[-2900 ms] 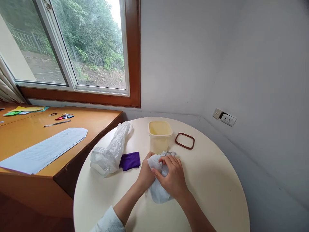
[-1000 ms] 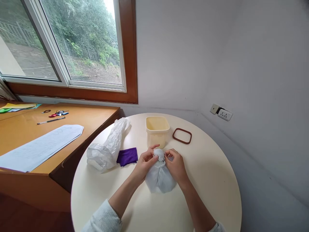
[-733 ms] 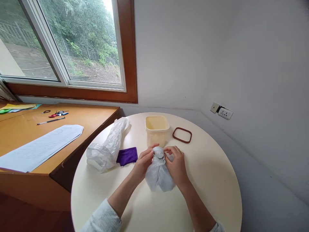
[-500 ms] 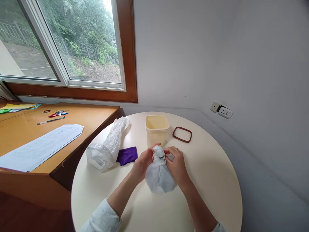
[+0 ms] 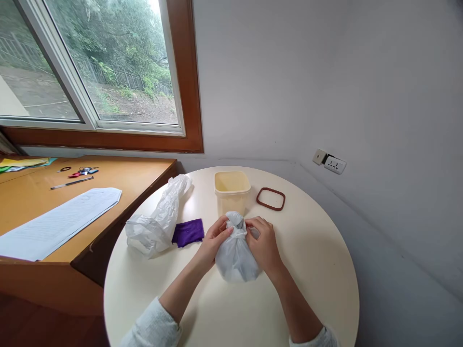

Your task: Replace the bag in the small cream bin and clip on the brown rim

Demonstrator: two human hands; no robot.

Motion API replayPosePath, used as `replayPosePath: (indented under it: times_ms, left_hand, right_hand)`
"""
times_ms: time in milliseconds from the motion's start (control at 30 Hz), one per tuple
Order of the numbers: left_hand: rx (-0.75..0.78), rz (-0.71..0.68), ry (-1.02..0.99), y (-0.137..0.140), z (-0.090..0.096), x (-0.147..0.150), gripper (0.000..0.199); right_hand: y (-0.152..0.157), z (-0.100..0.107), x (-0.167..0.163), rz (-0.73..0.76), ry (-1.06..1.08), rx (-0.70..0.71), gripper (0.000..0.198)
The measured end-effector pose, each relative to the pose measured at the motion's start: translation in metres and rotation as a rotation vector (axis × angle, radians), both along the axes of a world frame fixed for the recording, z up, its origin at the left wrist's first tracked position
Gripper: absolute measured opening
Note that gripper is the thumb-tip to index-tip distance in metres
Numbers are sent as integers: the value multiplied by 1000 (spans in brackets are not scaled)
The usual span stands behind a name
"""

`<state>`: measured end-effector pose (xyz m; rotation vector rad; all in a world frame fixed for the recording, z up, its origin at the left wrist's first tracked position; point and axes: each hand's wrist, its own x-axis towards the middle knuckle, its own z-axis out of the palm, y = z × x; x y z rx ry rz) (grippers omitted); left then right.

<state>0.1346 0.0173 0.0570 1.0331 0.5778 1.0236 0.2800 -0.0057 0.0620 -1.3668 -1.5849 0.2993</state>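
whitish plastic bag [image 5: 237, 262] just below frame centre, left hand [image 5: 213, 241] and right hand [image 5: 265, 245] closed on its gathered neck [image 5: 238, 233], thumbs and fingers pinching; likely soft, slippery, weight unclear, best held at that bunched neck.

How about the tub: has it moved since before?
No: against the table, the tub stands in the same spot, beside the brown frame.
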Motion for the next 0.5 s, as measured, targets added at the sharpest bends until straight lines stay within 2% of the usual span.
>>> replayPosePath:
  times_ms: [233, 500]
  left_hand:
    - [49, 75, 40, 2, 2, 1, 28]
    - [98, 100, 51, 3, 1, 1, 34]
  right_hand:
    - [-5, 6, -2, -12, 109, 87, 19]
    - [-4, 3, -6, 50, 92, 28, 20]
